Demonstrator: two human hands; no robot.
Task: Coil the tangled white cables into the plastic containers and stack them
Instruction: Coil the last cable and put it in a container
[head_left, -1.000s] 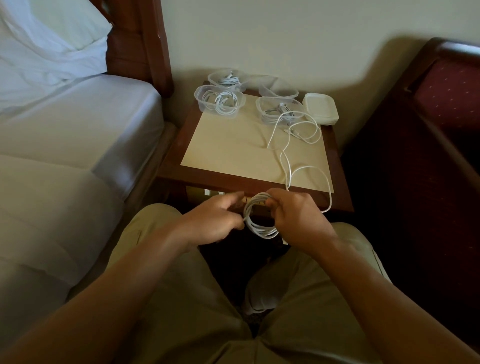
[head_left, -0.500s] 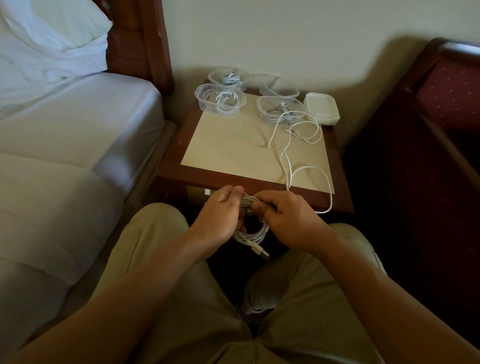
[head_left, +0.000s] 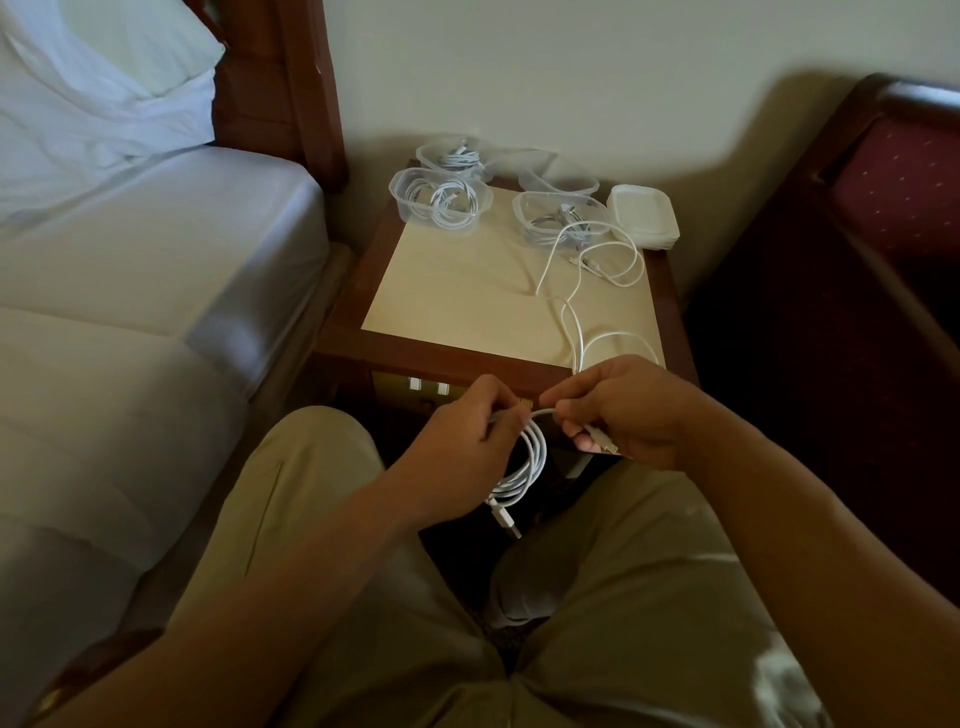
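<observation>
The left hand (head_left: 467, 441) has its fingers (head_left: 501, 410) curled round the top of a coiled white cable (head_left: 527, 465), whose loops hang down over the lap with a USB plug (head_left: 506, 522) at the bottom. The right hand (head_left: 623, 410) pinches the cable's other strand just beside the left, a second connector (head_left: 602, 441) poking out under its fingers. Beyond them, a loose white cable (head_left: 576, 312) trails across the table (head_left: 467, 291) from a clear plastic container (head_left: 558, 218). Three more containers sit at the back: one (head_left: 441, 200) holding a coil, another (head_left: 452, 156) behind it also holding one, and a third (head_left: 558, 182) whose contents I cannot tell. A stack of white lids (head_left: 644, 215) lies at the right edge. A bed (head_left: 130, 260) stands to the left.
</observation>
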